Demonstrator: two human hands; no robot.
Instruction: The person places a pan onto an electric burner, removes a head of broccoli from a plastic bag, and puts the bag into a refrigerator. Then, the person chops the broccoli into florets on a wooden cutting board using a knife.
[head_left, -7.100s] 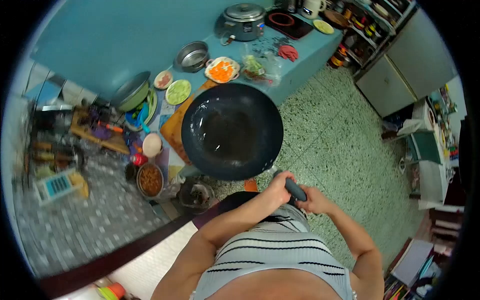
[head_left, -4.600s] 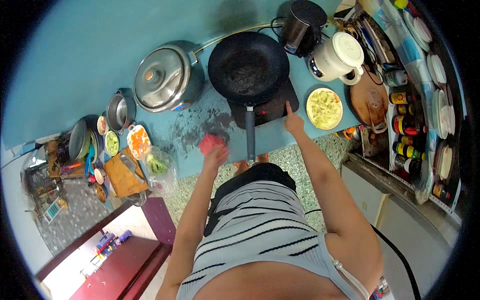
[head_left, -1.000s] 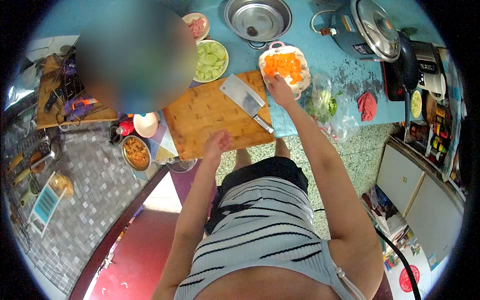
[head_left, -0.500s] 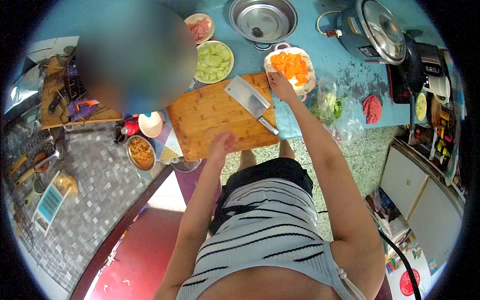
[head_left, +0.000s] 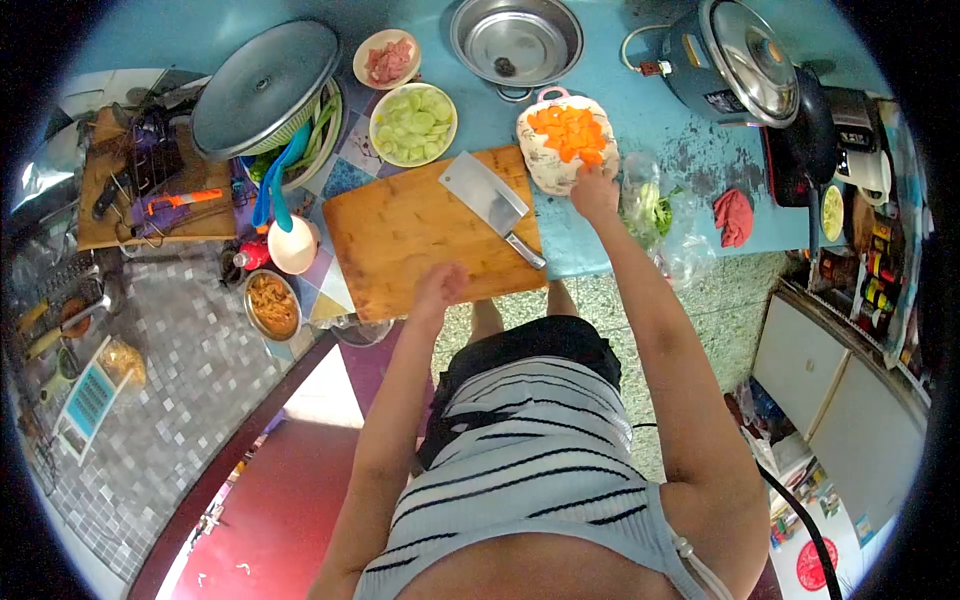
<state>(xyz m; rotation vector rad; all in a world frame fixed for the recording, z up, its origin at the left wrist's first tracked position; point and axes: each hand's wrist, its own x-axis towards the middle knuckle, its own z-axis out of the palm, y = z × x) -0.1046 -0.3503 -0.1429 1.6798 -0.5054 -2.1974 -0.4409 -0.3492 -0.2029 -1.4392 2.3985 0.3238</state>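
My right hand [head_left: 596, 194] is at the near edge of a white plate [head_left: 545, 172] with pink handles, its fingers closed on the rim and covering the near handle. Sliced carrots [head_left: 570, 134] lie piled on that plate. Over the near edge of a wooden cutting board [head_left: 400, 235] hovers my left hand [head_left: 440, 288], empty, with its fingers loosely apart. A cleaver [head_left: 488, 200] rests on the board's right side, its handle pointing toward me.
Behind the board stand a plate of green slices [head_left: 413, 125], a bowl of raw meat [head_left: 388, 60] and a metal basin [head_left: 517, 42]. Plastic bags with greens [head_left: 655, 210] and a red cloth [head_left: 733, 217] lie right. A lidded cooker [head_left: 745, 65] stands at the back right.
My right hand has moved from the plate's left edge round to its near edge. My left hand stays over the board. The view has shifted slightly, and the blurred patch at upper left is gone.
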